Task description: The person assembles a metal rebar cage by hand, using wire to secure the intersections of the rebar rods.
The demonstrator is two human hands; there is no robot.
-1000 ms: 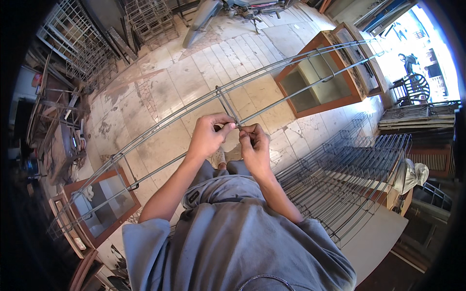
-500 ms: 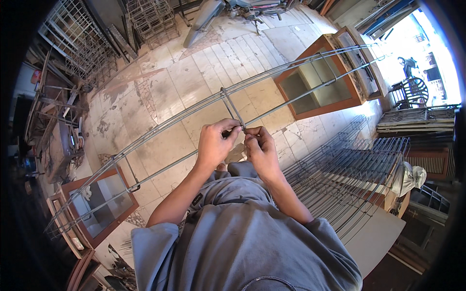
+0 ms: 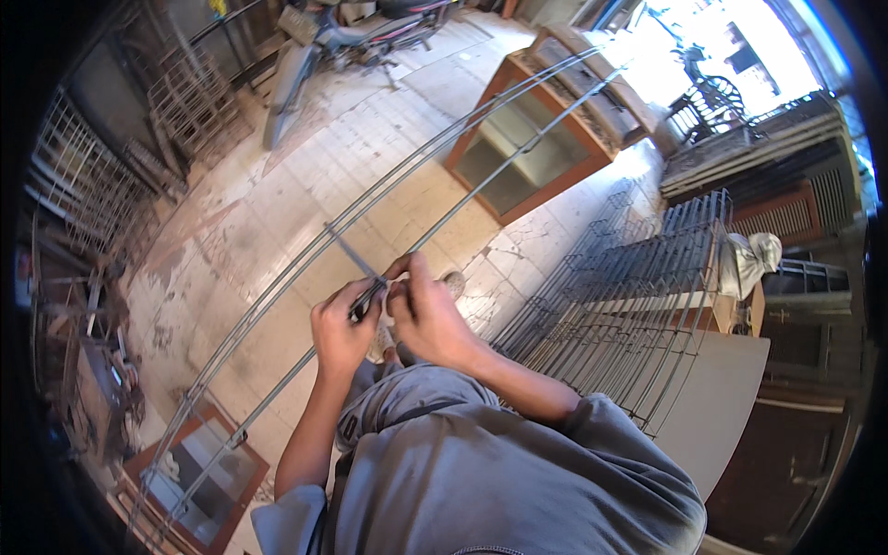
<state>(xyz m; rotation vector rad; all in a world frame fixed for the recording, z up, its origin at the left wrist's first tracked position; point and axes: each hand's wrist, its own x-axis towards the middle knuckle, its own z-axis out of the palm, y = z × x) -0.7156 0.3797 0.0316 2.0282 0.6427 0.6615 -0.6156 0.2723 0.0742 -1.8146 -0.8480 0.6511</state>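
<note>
Grey metal makes up the long frame [image 3: 528, 146] that runs diagonally across a cluttered workshop, where a left hand [image 3: 347, 324] and a right hand [image 3: 433, 319] meet, fingers seemingly clamped on the joint between a crosspiece [image 3: 353, 253] and the near rod [image 3: 444, 221]. What lies between the fingertips is too small to tell. With both grips gathered at 1 spot, the long ends could see-saw if either slips, and the joint could nip a fingertip. A swing could knock the glazed cabinet [image 3: 527, 180] at upper right or the 2nd cabinet [image 3: 227, 476] at lower left; clearance cannot be judged. Stacked wire frames [image 3: 638, 277] and a pale bench [image 3: 712, 398] crowd the right; tiled floor [image 3: 324, 148] beyond the frame offers the widest room.
</note>
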